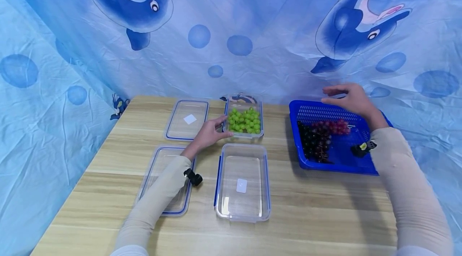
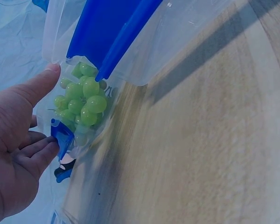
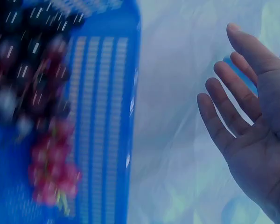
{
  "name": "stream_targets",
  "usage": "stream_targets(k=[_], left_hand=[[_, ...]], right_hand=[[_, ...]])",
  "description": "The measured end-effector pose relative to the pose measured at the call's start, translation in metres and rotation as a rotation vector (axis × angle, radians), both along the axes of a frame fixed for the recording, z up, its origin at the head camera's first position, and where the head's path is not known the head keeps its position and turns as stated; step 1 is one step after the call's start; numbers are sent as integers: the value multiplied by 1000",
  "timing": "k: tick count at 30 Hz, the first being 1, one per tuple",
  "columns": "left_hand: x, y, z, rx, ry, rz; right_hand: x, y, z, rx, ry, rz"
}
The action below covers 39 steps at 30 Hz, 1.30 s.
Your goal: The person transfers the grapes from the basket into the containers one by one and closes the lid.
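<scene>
My left hand [image 1: 210,131] grips the near left corner of a clear plastic container [image 1: 243,135] filled with green grapes [image 1: 245,120]. In the left wrist view, its thumb lies at the container's corner and the fingertips touch a blue latch [image 2: 61,136]. Over the back rim of a blue basket [image 1: 355,167], my right hand [image 1: 346,96] hovers with loosely bent fingers and holds nothing. Inside the basket lie black grapes [image 1: 308,141], dark red grapes [image 1: 323,137] and a small bunch of red grapes [image 1: 338,126]; the right wrist view shows the hand apart from them.
A larger clear container [image 1: 242,208] with blue side latches stands in front of the grape-filled one. Two clear lids with blue seals lie to the left, the far lid [image 1: 180,113] and the near lid [image 1: 167,208], partly under my left forearm. A dolphin-print sheet [image 1: 270,75] hangs behind the table.
</scene>
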<state>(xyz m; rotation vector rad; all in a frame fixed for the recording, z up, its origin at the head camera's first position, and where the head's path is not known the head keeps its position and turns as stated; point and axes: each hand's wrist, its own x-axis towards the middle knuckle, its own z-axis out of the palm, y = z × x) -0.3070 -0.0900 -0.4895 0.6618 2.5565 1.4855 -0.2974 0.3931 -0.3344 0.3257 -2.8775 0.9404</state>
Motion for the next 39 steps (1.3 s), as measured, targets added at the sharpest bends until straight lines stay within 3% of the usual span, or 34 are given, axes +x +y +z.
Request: stream_targets(k=[9,16,28,39], left_hand=[[-1,-1,-1,8,3,0],[-3,-3,-3,27,8,-22],[-4,-3,-2,27,6,-35],[-2,-3,-3,20,10,-32]], right_hand=[[2,47,-24,145,-88,-27],[1,66,-41,232,-115,-12],[0,84,-69,258,-272,-38],[0,87,-83,250,-303,-55]])
